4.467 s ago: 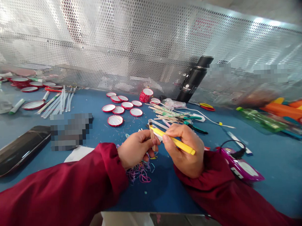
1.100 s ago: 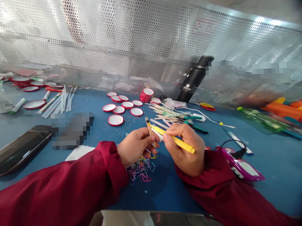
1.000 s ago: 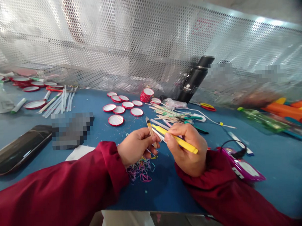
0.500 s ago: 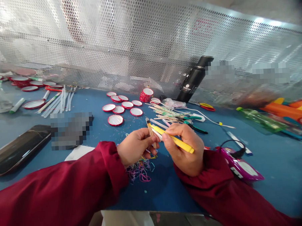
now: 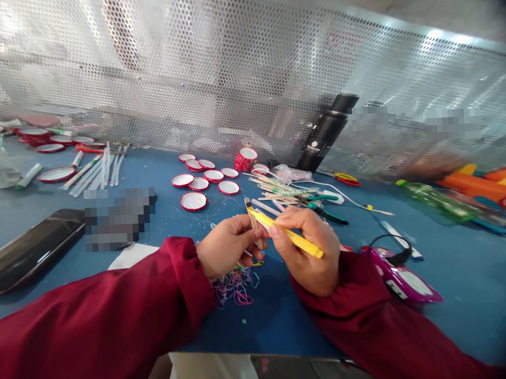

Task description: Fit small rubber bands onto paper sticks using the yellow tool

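My left hand [image 5: 224,248] pinches a flat wooden craft stick [image 5: 255,225], tilted upward, with a dark band near its top end. My right hand [image 5: 309,248] grips a yellow marker [image 5: 302,242] like a pen, its tip meeting the stick just below that band. A white piece shows between the hands, partly covered by fingers. Beneath my left hand lies a heap of small coloured rubber bands [image 5: 237,288]. Past both hands, several wooden sticks [image 5: 273,188] are spread beside green-handled pliers [image 5: 320,199].
Red-rimmed lids [image 5: 194,201] lie beyond my left hand. Clear glue sticks [image 5: 95,173] and a dark phone-like object [image 5: 33,249] are at left. A black flask [image 5: 328,133] leans against the perforated metal screen [image 5: 214,68]. At right are a purple device [image 5: 403,275] and a green bottle [image 5: 438,201].
My right hand has shifted slightly left, and the yellow marker's tip is a little nearer the dark band. My left hand and the stick stay in place.
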Tool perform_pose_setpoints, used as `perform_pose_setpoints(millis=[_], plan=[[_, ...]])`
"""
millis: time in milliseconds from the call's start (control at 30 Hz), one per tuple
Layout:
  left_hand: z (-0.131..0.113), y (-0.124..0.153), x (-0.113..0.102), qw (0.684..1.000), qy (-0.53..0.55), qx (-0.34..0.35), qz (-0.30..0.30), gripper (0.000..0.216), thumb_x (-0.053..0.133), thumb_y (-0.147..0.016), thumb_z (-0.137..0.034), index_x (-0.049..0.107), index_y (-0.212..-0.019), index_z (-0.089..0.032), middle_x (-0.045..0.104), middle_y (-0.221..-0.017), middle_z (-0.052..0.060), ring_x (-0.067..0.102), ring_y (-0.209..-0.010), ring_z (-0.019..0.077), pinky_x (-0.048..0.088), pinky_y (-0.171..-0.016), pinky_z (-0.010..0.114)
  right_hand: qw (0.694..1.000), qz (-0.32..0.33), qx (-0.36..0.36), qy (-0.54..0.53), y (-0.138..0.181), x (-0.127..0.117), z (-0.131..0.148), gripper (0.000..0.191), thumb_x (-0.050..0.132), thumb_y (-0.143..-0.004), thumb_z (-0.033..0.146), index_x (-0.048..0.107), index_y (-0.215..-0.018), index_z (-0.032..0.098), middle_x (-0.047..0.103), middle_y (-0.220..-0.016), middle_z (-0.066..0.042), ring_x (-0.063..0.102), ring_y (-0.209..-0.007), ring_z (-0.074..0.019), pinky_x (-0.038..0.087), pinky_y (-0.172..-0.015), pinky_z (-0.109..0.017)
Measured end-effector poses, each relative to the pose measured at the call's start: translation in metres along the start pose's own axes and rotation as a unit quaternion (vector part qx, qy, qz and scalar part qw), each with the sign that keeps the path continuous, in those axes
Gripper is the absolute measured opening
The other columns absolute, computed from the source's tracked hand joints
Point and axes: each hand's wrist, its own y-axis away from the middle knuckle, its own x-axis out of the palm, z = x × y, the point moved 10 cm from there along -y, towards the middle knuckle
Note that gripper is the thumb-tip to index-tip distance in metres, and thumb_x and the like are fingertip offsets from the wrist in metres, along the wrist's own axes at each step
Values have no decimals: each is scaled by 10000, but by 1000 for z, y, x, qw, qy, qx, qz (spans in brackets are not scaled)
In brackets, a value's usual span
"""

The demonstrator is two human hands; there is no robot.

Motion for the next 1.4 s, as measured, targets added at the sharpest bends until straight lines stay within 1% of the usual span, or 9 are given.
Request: perform_pose_setpoints(millis=[133, 533, 667, 800, 967, 1033, 1133, 1233, 1400], plan=[[0, 0, 0, 1000, 0, -1, 0, 218, 653, -857, -343, 548, -852, -151, 579, -771, -5, 566, -565, 56, 389, -448, 149, 1000, -16, -2, 9, 0, -3, 1, 97, 640, -836, 203, 575, -896, 243, 634, -793, -4, 635, -757, -182, 520, -706, -346], [0, 0, 0, 1000, -6, 4, -2, 223, 645, -859, -349, 546, -839, -150, 574, -759, -8, 564, -565, 60, 394, -450, 154, 1000, 6, -2, 3, 0, 1, 1, 105, 644, -838, 200, 570, -900, 242, 638, -794, -1, 640, -756, -179, 522, -691, -335], [0, 1, 0, 1000, -12, -3, -7, 185, 614, -881, -317, 546, -854, -147, 570, -758, -9, 563, -562, 57, 392, -440, 146, 1000, -13, -3, 11, 0, -2, 0, 95, 637, -842, 204, 576, -904, 241, 641, -801, -6, 641, -760, -182, 526, -700, -340], [-1, 0, -2, 1000, -11, 5, -4, 205, 636, -867, -332, 544, -846, -151, 578, -759, -8, 564, -559, 53, 390, -441, 136, 1000, -3, -9, 26, 0, 0, 0, 82, 645, -838, 217, 582, -884, 243, 655, -802, -5, 647, -760, -182, 531, -701, -334], [-1, -2, -8, 1000, -12, 9, -11, 226, 664, -846, -356, 563, -863, -154, 616, -769, 7, 573, -558, 55, 367, -428, 124, 998, -54, 9, 37, 0, -11, -11, 70, 646, -857, 268, 598, -898, 237, 658, -785, -11, 642, -723, -184, 533, -678, -332], [-3, -3, -11, 1000, -15, 13, -9, 234, 655, -850, -367, 563, -869, -152, 635, -787, 16, 573, -544, 53, 342, -410, 124, 998, -43, 27, 24, 0, -7, -20, 104, 638, -876, 293, 615, -963, 241, 683, -810, -13, 655, -721, -182, 539, -671, -322], [-6, -6, -15, 999, -21, 24, -4, 250, 627, -865, -387, 535, -873, -154, 663, -806, 30, 587, -527, 59, 323, -394, 131, 998, 10, 60, -19, -1, 6, -34, 199, 552, -944, 321, 613, -1119, 248, 714, -826, -4, 675, -707, -159, 543, -676, -294], [-11, -10, -20, 997, -65, 49, 4, 201, 566, -902, -350, 533, -889, -152, 665, -736, 23, 558, -462, 59, 300, -371, 144, 995, 55, 76, -41, -2, 19, -42, 224, 498, -973, 361, 628, -1105, 235, 711, -776, 6, 661, -648, -131, 532, -642, -256], [-23, -12, -31, 990, -111, 90, -11, 157, 556, -911, -280, 591, -933, -128, 669, -730, 21, 545, -463, 40, 310, -387, 137, 996, 44, 70, -20, -5, 19, -47, 240, 495, -967, 404, 637, -1052, 231, 691, -702, 20, 655, -618, -129, 506, -623, -238]])
